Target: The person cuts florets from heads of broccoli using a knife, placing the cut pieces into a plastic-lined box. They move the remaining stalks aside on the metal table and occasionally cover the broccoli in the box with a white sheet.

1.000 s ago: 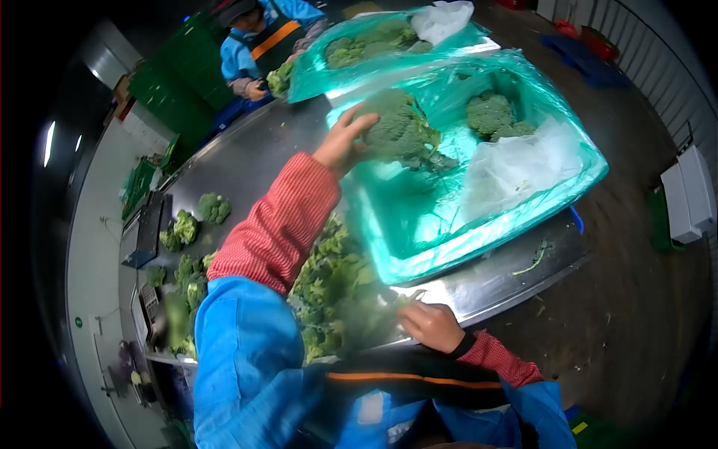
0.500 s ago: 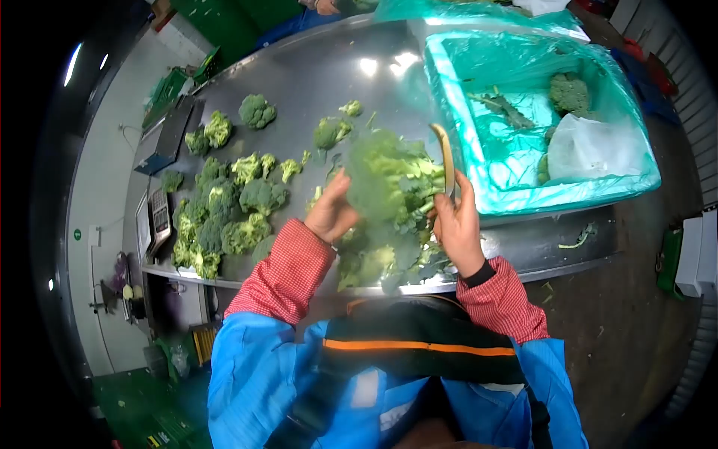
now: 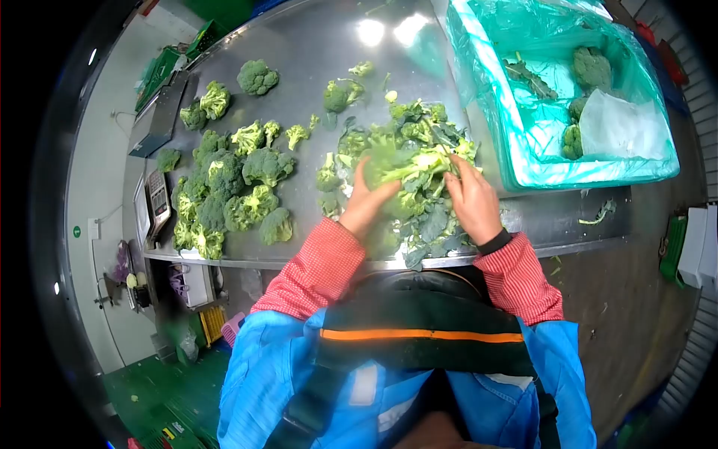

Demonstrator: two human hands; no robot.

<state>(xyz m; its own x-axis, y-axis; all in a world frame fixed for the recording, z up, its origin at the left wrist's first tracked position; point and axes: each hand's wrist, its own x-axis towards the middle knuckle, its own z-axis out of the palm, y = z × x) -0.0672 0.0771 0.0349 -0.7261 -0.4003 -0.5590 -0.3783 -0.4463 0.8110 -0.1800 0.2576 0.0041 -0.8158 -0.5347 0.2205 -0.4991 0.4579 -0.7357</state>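
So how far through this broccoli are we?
Early, it seems. Done: only a few heads lie in the bag-lined crate. In hand: the left hand and right hand grip one broccoli head above the leaf trimmings. Left: a large pile waits on the steel table; whether it's trimmed, I can't tell.

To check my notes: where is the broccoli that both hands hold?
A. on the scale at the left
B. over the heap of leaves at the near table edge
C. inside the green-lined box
B: the left hand and right hand grip the broccoli over the leaf heap, outside the lined box.
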